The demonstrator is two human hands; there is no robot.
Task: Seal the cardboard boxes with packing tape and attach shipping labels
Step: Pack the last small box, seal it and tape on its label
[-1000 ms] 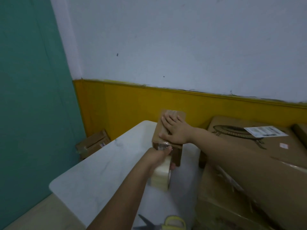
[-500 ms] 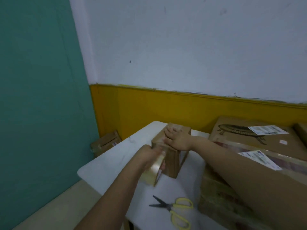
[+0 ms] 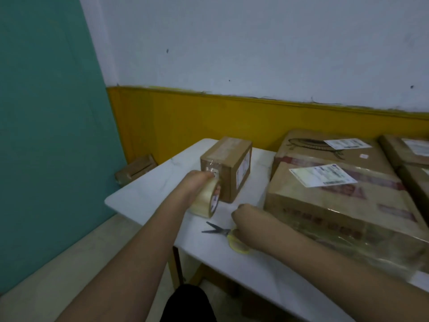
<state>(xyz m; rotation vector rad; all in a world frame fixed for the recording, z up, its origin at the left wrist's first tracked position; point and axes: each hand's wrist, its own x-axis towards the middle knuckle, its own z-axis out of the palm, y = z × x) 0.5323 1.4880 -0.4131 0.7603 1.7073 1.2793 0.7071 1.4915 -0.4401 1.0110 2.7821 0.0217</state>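
A small cardboard box [image 3: 232, 168] stands on the white table [image 3: 148, 191], with a label on its right side. My left hand [image 3: 195, 184] grips a roll of clear packing tape [image 3: 205, 201] against the box's near end, where tape is stuck. My right hand [image 3: 246, 219] rests on the yellow-handled scissors [image 3: 222, 233] on the table, its fingers curled over the handles. The scissor blades point left.
Larger taped cardboard boxes [image 3: 336, 189] with white shipping labels [image 3: 322, 175] fill the table's right side. Another box [image 3: 137, 169] lies on the floor by the yellow wall. The table's left edge drops to the floor beside a teal wall.
My right hand has left the top of the small box and come down onto the scissors. My left hand still holds the tape roll at the box's near end.
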